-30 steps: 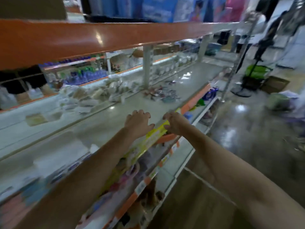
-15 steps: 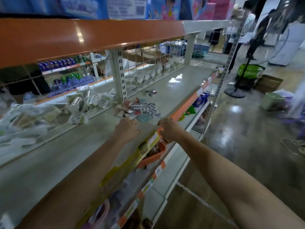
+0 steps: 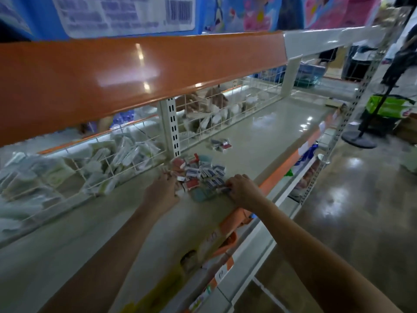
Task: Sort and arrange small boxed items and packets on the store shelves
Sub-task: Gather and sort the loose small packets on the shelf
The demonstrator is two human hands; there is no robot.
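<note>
Shelf: a pale grey shelf board (image 3: 266, 132) runs from the near left to the far right, with an orange price strip (image 3: 279, 168) along its front edge.
Pile of small boxes: a loose heap of red, blue-and-white and teal small boxes (image 3: 200, 172) lies on the board just right of the white slotted upright (image 3: 172, 129), near the back mesh.
Stray boxes: a second little cluster (image 3: 221, 143) lies farther along the board, well apart from the heap.
Left hand: the left hand (image 3: 161, 192) sits at the heap's near left edge, fingers curled down onto the boxes there; blur hides whether it pinches one, so I cannot tell.
Right hand: the right hand (image 3: 242, 190) is at the heap's near right edge, close to the board's front lip, fingers curled and pinching a small box at their tips.
Back edge: a white wire mesh (image 3: 126, 152) fences the rear of the board; pale plastic packets (image 3: 126, 152) lean behind it.
Overhead edge: the orange front (image 3: 144, 71) of the shelf above hangs low over the board, with blue and pink cartons (image 3: 259, 12) standing on top.
Open room: bare board stretches right of the heap toward the far end, and near left of the hands.
Aisle: glossy floor (image 3: 352, 211) lies to the right; a black round-based stand (image 3: 361, 138) is at the far right.
</note>
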